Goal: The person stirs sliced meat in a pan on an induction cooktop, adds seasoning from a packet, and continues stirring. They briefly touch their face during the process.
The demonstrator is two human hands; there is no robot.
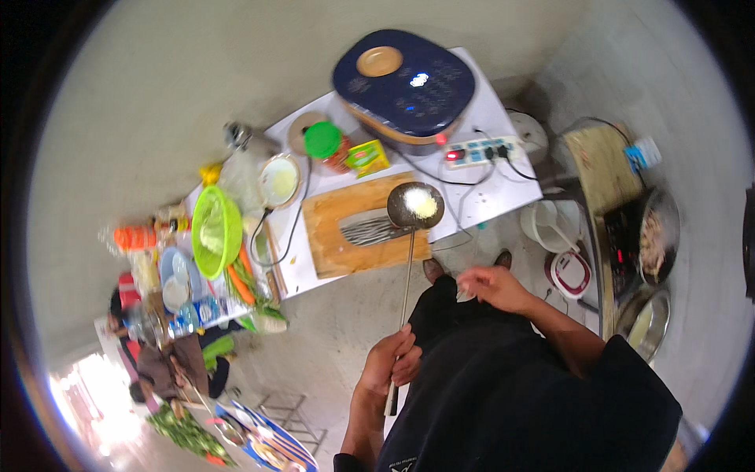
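Note:
My left hand (390,361) grips the handle of a long metal ladle (408,277) near its lower end. In the ladle's dark bowl lies a heap of white and pale yellow powder (421,204). The bowl hovers over or rests by the right edge of a wooden cutting board (330,251); I cannot tell whether they touch. On the board is a cleaver (365,229) with a streaked blade, its right end hidden behind the ladle. My right hand (494,287) is held before my body, its fingers loosely bent and apart, with nothing visible in it.
A dark blue rice cooker (407,82), a plugged power strip (481,152), a green-lidded jar (324,144) and a green basket (216,233) stand on the table. To the right, a wok (656,236) holding food sits on a cooktop. Another person (177,366) is at the far left.

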